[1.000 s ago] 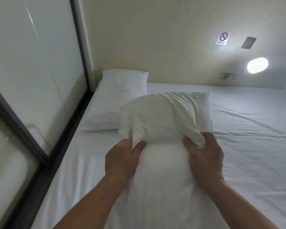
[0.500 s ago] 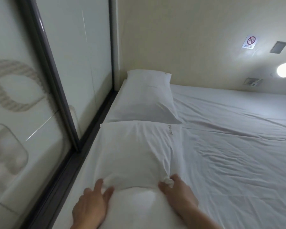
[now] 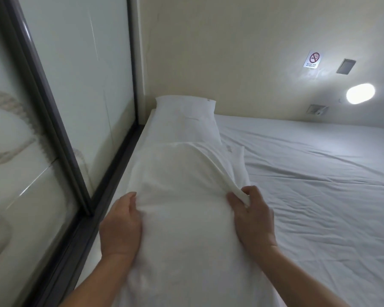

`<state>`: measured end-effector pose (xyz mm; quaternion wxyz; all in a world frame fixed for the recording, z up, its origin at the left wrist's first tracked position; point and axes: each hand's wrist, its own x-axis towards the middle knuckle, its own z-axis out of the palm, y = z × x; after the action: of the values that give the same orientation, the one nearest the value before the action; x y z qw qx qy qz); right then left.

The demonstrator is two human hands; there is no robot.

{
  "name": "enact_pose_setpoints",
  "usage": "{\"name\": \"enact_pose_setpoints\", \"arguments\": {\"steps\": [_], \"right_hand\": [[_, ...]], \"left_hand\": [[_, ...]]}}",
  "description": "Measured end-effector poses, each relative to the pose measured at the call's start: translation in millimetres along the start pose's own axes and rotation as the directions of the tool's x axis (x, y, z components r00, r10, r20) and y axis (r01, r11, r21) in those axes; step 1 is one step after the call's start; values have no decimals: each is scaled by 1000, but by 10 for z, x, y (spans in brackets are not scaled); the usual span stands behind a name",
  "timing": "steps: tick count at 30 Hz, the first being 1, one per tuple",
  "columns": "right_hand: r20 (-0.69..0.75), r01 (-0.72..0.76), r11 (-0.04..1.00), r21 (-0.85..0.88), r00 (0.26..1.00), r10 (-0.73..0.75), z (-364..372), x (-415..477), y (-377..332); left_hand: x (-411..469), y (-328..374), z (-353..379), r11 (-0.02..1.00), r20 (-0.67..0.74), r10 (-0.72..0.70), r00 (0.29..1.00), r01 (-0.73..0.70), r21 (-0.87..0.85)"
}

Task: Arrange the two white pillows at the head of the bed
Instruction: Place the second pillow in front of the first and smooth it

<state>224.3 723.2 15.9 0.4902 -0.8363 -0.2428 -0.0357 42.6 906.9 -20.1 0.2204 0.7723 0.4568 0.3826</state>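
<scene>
Two white pillows lie in a row along the bed's left edge, beside the glass wall. The far pillow [image 3: 186, 120] rests flat in the corner against the cream wall. The near pillow [image 3: 182, 196] lies directly in front of it, its far end touching or overlapping the far one. My left hand [image 3: 121, 227] presses on the near pillow's left side with fingers curled into the cloth. My right hand [image 3: 252, 218] pinches a raised fold of the pillowcase at the pillow's right side.
The white sheet [image 3: 319, 185] of the bed stretches wide to the right, lightly wrinkled. A dark-framed frosted glass partition [image 3: 60, 129] runs along the left. On the far wall are a no-smoking sign [image 3: 312, 59], a lit round lamp [image 3: 360, 93] and a socket [image 3: 317, 109].
The near pillow went from held up mid-bed to lying along the left edge in front of the far pillow. My right hand now lifts a fold of its case.
</scene>
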Motion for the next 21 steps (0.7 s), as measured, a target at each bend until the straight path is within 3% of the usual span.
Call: {"name": "enact_pose_setpoints", "arguments": {"steps": [5,8,10,12,14,16,18,21], "right_hand": [[120,-144,986,-85,981,153,159,-53,294],[261,-273,929,-250,905,336,260,-220,589],[325,-285,905,-315,864,385,258,-226,668],[350,-253,891,-377,852,390,224,-151,652],[296,-184,858,-478,886,356,176,-105,592],[284,-12,853,-522,940,187,181,-209,548],[456,198,853,-482,888,51,229,-482,572],[651,283,841,-462,752,104,226,-838,747]], "left_hand": [[-46,-194,140,988,213,-109,971,81,133],[-177,-349,207,945,350,-209,913,97,312],[-231,-370,208,880,343,-285,895,102,465],[-248,-279,195,841,297,-288,910,92,534],[-261,-58,231,872,304,-200,931,28,489],[-336,145,316,903,390,-92,916,-88,420],[-525,246,409,895,538,-32,842,-215,390],[-981,106,450,857,673,-96,734,-283,430]]}}
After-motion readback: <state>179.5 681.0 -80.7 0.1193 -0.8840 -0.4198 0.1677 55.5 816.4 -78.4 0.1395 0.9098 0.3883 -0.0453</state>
